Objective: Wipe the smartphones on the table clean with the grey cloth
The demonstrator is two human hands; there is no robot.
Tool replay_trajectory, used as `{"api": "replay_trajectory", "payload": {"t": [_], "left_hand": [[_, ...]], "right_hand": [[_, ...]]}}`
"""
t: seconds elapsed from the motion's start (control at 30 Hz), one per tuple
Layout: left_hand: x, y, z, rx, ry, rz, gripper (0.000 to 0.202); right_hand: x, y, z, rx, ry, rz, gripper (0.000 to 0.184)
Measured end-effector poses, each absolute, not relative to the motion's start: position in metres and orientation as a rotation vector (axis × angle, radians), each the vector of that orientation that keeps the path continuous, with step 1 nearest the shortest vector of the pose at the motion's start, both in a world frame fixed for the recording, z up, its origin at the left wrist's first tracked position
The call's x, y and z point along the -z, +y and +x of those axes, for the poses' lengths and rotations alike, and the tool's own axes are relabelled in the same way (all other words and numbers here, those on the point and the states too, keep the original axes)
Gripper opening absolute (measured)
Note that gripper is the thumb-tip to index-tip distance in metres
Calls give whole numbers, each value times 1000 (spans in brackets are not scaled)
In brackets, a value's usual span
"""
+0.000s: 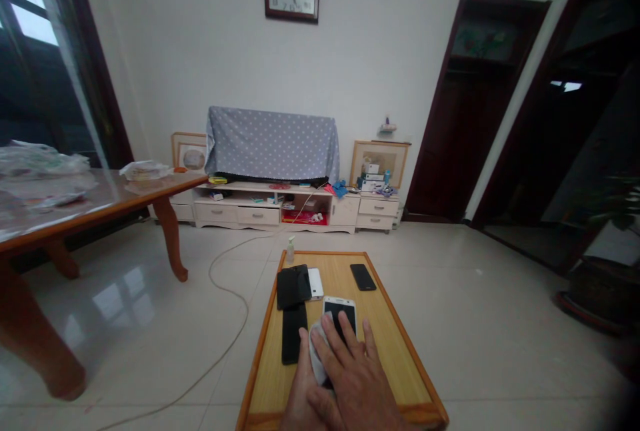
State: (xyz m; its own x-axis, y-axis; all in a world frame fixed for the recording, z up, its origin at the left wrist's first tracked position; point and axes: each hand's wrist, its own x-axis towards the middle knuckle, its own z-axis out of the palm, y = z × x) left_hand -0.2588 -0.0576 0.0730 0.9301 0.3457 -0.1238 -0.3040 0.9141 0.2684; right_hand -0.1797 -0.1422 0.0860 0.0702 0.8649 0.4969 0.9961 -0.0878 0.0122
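Note:
A white smartphone [339, 301] with a dark screen is tilted above the low wooden table, its lower part hidden by my hands. My left hand [301, 384] grips it from the left, thumb along the edge and the other fingers out of sight. Over the screen lies my right hand [353, 371], fingers spread, pressing a pale grey cloth [316, 354] against the phone. Left of the hands rests a black phone [294, 334]. Behind it are a black flat device [294, 286] and a white phone [316, 283] partly under it. Another dark phone [363, 277] lies back right.
A small pump bottle [291, 249] stands at the far left corner of the wooden table [390, 364]. A cable [235, 344] runs over the floor to its left. A larger table [135, 197] with plastic bags stands left. Along the wall is a white cabinet [215, 212].

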Motion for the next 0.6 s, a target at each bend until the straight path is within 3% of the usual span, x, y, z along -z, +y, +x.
{"api": "replay_trajectory", "payload": {"t": [0.1, 0.2, 0.3, 0.4, 0.47, 0.6], "left_hand": [[-70, -64, -252, -360, 60, 270, 61], [-73, -61, -254, -343, 19, 274, 58], [-77, -52, -263, -359, 51, 244, 61], [-78, -44, -269, -284, 195, 231, 68], [-77, -44, -269, -236, 246, 242, 73], [-74, -52, -259, -264, 152, 267, 72]], "right_hand": [[-124, -127, -166, 461, -1654, -2158, 74], [-126, -131, -154, 512, -1532, -2232, 79], [-80, -148, -161, 576, -1611, -2189, 85], [-20, -156, -182, 772, -1689, -2028, 69], [-4, -153, -190, 907, -1603, -1971, 69], [-52, -145, -174, 683, -1751, -2039, 69]]}}
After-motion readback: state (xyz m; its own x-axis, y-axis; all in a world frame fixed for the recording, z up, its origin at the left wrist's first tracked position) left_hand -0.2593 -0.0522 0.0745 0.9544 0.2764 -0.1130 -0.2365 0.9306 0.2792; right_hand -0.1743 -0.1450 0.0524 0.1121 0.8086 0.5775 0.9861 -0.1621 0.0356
